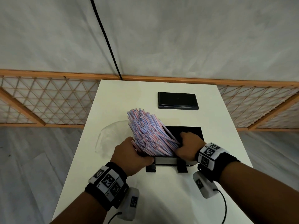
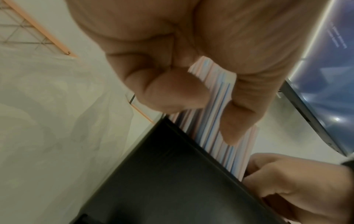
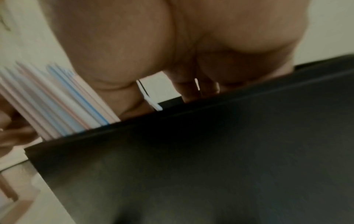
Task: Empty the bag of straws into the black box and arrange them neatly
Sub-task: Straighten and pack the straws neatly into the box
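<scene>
Left hand [image 1: 129, 155] curls round the left flank of the straws [image 1: 148, 133], a slanted bundle standing in the black box [image 1: 192, 132] near the table's [image 1: 116, 97] front edge. Right hand [image 1: 188, 146], fingers bent, presses their right side. Empty clear bag [image 1: 110, 136] lies by the left edge; black lid [image 1: 178, 101] toward the far edge.

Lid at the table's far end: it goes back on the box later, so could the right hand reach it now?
Probably yes. The table between box and lid is bare, but the right hand is gripping straws in the box and must let go first.
</scene>
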A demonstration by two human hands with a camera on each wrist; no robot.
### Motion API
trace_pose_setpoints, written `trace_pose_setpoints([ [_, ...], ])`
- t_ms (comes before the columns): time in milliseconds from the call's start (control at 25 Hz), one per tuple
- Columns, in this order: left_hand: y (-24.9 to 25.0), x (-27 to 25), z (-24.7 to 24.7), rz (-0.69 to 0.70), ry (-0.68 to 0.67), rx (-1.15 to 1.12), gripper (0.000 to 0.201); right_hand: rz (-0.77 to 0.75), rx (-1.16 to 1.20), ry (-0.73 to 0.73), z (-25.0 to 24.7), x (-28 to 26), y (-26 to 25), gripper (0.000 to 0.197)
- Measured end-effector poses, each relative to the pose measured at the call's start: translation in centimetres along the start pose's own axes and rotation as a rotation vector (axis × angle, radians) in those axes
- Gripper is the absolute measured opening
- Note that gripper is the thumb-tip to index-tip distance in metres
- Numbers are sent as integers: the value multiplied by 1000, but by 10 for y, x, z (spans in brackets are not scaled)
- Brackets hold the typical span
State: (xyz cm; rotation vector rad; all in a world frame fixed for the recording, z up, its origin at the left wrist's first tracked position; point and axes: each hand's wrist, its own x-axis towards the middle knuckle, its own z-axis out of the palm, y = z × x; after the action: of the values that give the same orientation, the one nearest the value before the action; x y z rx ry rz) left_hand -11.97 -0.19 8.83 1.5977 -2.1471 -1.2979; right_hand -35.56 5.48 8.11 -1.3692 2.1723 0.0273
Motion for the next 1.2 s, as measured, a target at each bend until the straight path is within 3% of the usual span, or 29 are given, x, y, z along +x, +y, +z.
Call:
trace_pose_setpoints([
  [80, -5, 0, 6, -39, 0, -78, 69, -10, -43, -86, 3, 9, -10, 35],
  [160, -8, 1, 10, -53, 19, -123, 76, -49, -41, -110, 6, 15, -18, 42],
  [440, -15, 5, 10, -48, 16, -173, 85, -230, -143, 141, 3, 20, -30, 31],
  [560, -16, 4, 9, -39, 20, -160, 81, -190, -168, 146, 2, 21, -29, 34],
  [720, -14, 4, 6, -16, 8, -157, 72, -110, 10, 245, -1, 2, -12, 30],
  [880, -5, 4, 1, 55, 12, -56, 51, -178, 105, 16, 8, -30, -10, 7],
  [960, 4, 1, 1, 74, 3, -76, 46, -276, 168, -14, 18, -36, -15, 16],
  [1080, 16, -2, 6, 6, 26, -195, 54, -417, 110, 142, 32, -27, -14, 34],
  [1200, 25, -2, 7, -78, 58, -267, 55, -404, 130, 216, 46, -23, -10, 48],
])
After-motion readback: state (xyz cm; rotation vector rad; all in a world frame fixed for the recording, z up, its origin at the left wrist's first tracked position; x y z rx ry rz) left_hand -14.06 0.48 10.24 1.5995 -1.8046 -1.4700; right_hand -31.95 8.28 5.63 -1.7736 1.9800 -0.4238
